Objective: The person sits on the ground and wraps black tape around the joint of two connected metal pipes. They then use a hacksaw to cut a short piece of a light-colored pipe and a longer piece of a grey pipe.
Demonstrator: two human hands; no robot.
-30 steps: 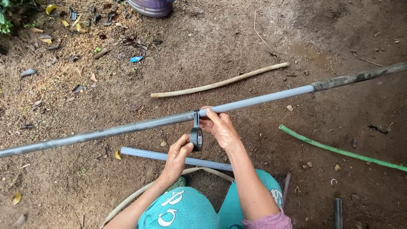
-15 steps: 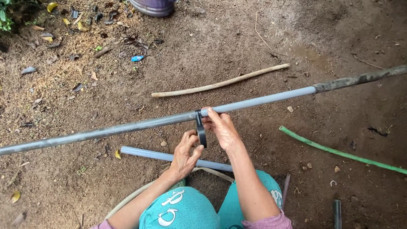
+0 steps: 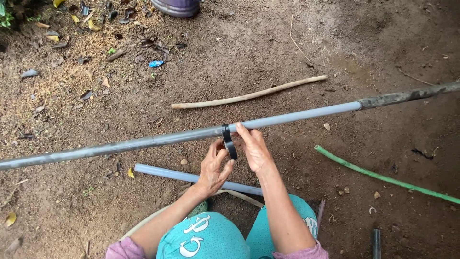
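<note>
A long grey pipe (image 3: 143,142) runs across the dirt from the left edge to the upper right, where its end is dark and muddy. A black tape roll (image 3: 230,145) hangs just below the pipe, with tape wound around the pipe above it. My left hand (image 3: 214,168) holds the roll from below with its fingers. My right hand (image 3: 254,147) grips the pipe just right of the tape, thumb on top. My knees in teal trousers (image 3: 206,240) show at the bottom.
A shorter grey pipe (image 3: 163,172) lies on the ground under my hands. A pale stick (image 3: 249,95) lies beyond the long pipe, a green hose (image 3: 383,177) at right. Dry leaves at top left, a purple container (image 3: 176,6) at the top edge, a dark pipe stub (image 3: 376,242) at bottom right.
My left hand has risen toward the pipe with the tape roll, which now sits closer under the pipe. My right hand stays on the pipe.
</note>
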